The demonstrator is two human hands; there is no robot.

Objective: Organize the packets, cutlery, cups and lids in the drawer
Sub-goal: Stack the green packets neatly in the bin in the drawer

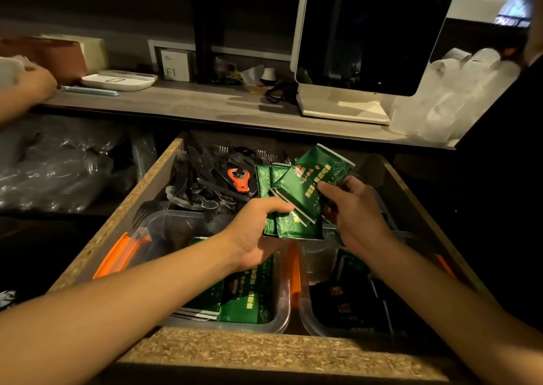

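Over the open drawer (117, 223) my left hand (255, 232) grips the lower end of a bundle of green packets (291, 205). My right hand (352, 205) pinches the top green packet (320, 170), which tilts up to the right. Below them a clear container with orange clips (164, 229) holds more green packets (246, 299). A second clear container (317, 267) on the right holds dark packets (346, 305). Black plastic cutlery (199, 176) and an orange opener (239, 179) lie loose at the back of the drawer.
A white screen on a stand (367, 32) sits on the counter (191, 102) behind the drawer. Stacked clear cups in plastic (452, 91) lie at the counter's right end. White trays (117, 80) sit at left, where another person's hand (32, 82) reaches. Bagged plastic ware (58, 164) fills the left shelf.
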